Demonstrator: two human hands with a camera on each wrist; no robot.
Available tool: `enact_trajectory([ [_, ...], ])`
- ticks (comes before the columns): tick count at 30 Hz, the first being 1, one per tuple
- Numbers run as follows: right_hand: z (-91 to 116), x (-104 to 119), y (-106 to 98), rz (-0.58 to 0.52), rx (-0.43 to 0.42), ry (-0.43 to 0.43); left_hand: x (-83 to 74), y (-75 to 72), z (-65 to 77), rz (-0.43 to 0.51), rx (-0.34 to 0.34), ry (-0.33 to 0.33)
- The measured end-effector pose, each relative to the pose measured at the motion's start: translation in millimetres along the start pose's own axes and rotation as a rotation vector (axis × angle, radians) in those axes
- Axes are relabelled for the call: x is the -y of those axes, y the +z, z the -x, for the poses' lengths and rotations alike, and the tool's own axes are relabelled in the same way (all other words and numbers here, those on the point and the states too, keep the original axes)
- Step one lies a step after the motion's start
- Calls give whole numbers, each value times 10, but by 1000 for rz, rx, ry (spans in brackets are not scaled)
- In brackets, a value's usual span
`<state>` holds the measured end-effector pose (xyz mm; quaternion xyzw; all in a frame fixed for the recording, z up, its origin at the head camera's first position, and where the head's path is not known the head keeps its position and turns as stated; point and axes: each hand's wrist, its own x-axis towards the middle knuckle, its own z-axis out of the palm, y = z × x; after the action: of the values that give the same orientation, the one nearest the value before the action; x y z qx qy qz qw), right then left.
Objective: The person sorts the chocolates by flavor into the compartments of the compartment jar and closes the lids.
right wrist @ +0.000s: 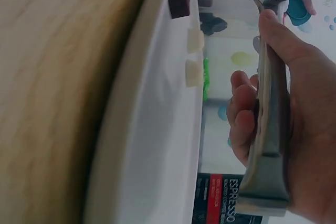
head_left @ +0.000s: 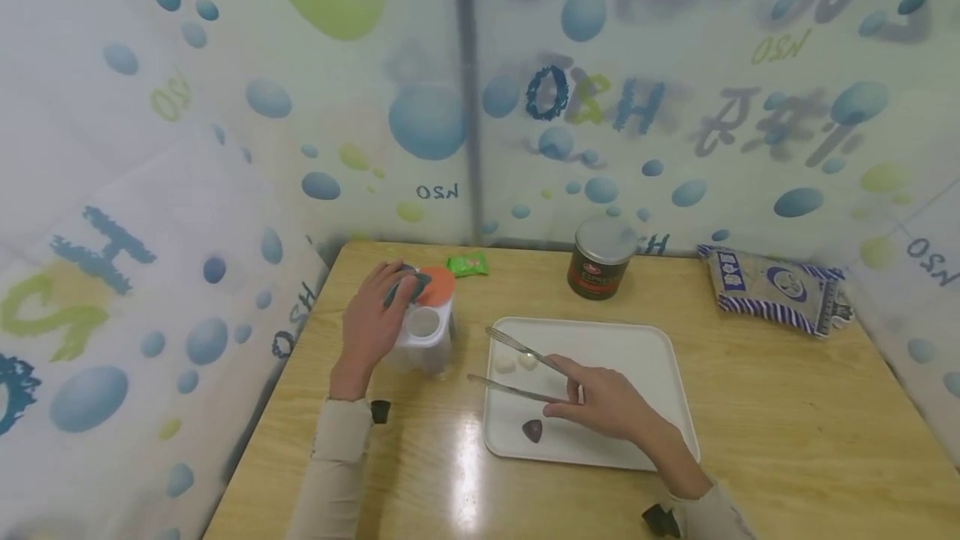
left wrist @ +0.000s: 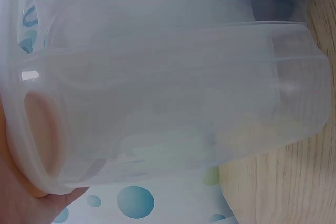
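My left hand holds a round teal lid at the top of a translucent plastic container with several compartments. One round opening in its top is uncovered; an orange lid covers another. Dark pieces show through the container's base. In my right hand are metal tongs, gripped with their arms spread and nothing between the tips. They hang over a white tray, where a dark purplish, rounded-triangular piece and two small cream pieces lie.
Behind the tray stands a dark espresso tin with a silver lid. A blue-and-white striped bag lies at the table's back right, and a small green packet lies behind the container. Printed wall panels enclose the wooden table.
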<state>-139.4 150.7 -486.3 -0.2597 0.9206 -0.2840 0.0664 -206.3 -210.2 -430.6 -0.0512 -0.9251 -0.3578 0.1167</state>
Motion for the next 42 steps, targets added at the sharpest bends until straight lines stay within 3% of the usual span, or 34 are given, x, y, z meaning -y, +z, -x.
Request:
enact_trajectory([
  [11, 375, -252, -48, -2, 70, 88, -3, -1, -1, -3, 0, 13],
  [20, 632, -368, -119, -83, 154, 94, 7, -7, -3, -5, -12, 24],
  [30, 695, -372, -120, -139, 235, 122, 4, 0, -3, -4, 3, 11],
  [42, 691, -389, -87, -141, 186, 140, 15, 8, -1, -9, -9, 12],
])
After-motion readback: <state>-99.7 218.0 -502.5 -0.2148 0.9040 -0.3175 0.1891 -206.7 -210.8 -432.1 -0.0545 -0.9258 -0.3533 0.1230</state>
